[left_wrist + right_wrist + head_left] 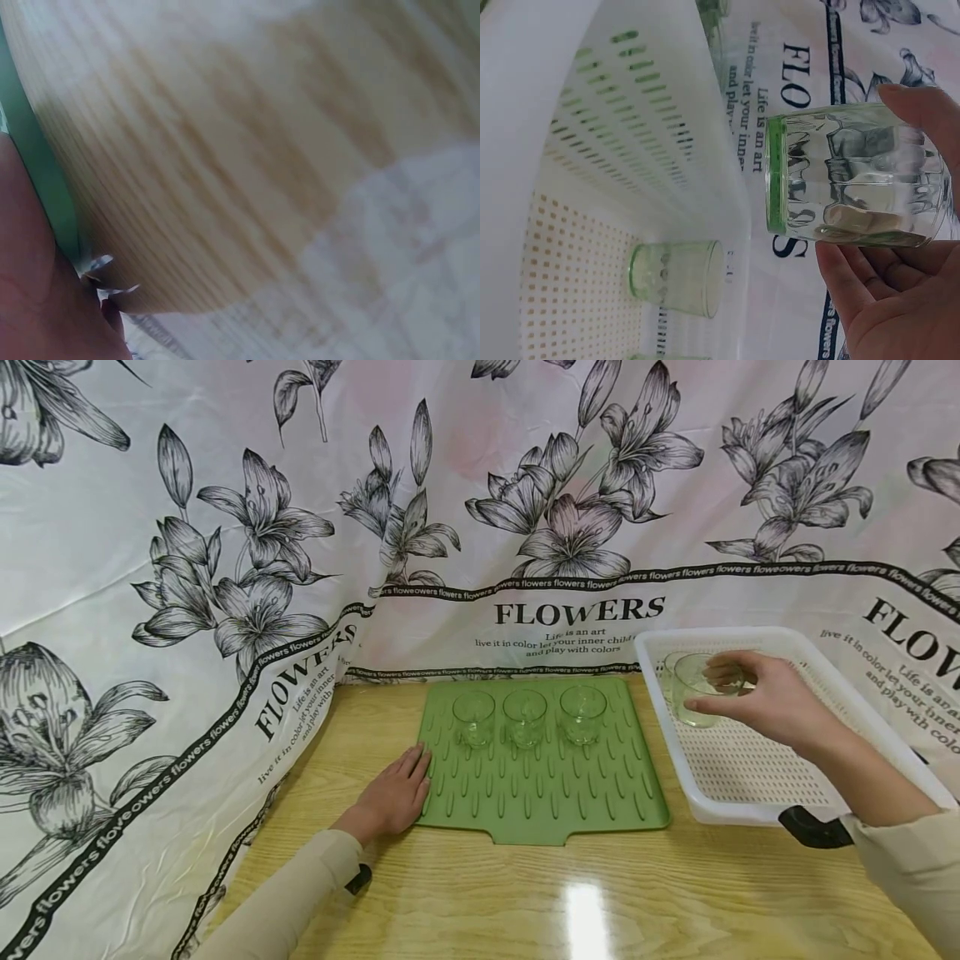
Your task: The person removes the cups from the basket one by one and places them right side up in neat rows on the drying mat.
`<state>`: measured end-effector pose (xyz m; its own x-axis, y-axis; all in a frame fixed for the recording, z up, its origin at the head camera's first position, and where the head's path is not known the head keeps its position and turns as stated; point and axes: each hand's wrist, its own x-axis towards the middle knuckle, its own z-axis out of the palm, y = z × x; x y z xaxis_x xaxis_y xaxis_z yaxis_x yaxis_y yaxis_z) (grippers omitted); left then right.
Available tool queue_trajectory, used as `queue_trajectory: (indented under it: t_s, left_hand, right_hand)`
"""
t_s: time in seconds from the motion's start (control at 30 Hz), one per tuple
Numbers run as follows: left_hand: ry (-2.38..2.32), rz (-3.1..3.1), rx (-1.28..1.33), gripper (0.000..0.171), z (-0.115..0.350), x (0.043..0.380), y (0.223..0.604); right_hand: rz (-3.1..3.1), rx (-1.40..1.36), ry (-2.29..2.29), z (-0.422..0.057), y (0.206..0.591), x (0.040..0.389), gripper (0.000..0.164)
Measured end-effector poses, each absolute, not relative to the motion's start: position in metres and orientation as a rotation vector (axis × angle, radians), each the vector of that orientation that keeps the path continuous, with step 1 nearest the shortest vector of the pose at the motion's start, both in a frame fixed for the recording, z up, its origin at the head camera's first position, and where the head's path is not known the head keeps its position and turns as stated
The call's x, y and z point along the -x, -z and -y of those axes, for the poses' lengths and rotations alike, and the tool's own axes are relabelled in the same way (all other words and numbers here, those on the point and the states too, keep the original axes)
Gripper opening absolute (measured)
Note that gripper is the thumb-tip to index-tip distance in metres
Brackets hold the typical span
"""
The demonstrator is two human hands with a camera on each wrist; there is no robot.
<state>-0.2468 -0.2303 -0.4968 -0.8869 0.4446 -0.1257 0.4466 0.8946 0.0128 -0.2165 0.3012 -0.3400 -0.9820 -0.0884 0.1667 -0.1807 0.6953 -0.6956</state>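
Upright, a glass (847,180) is gripped by the right hand (776,697) above the basket (731,814); leftward of that hand is laid the mat (525,810), bearing three glasses (525,727), its left edge touched by the left hand (397,793), fingers extended.

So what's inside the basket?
One glass stands inside, maybe another's edge too. In the head view, the right hand, holding a glass, covers part of the basket; what's behind can't be seen.

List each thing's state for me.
Green ridged mat: flat on yellow wooden table
Three clear drinking glasses: upright on mat
White perforated plastic basket: uncovered, at least one glass upright inside
Glass in right hand: gripped, upright
Left hand: resting at mat's edge
White floral cloth: hanging
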Motion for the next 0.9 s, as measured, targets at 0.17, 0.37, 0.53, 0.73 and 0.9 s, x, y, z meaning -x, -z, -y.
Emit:
queue_trajectory:
  t_s: [0.17,0.37,0.53,0.73,0.9]
  left_hand:
    - [0.015,-2.942,-0.706,0.059,0.231,0.246,0.497]
    - [0.010,-2.950,-0.713,0.059,0.232,0.248,0.499]
    - [-0.001,-2.959,-0.704,0.058,0.233,0.251,0.503]
    - [-0.026,-2.964,-0.707,0.057,0.234,0.253,0.505]
    - [-0.047,-2.962,-0.709,0.057,0.233,0.252,0.504]
  right_hand:
    - [2.801,-0.259,-1.179,-0.289,0.337,0.217,0.069]
    - [2.816,-0.287,-1.186,-0.272,0.330,0.216,0.075]
    - [2.807,-0.322,-1.219,-0.260,0.327,0.216,0.075]
    - [2.793,-0.375,-1.283,-0.249,0.328,0.218,0.075]
    - [2.791,-0.404,-1.332,-0.236,0.326,0.217,0.077]
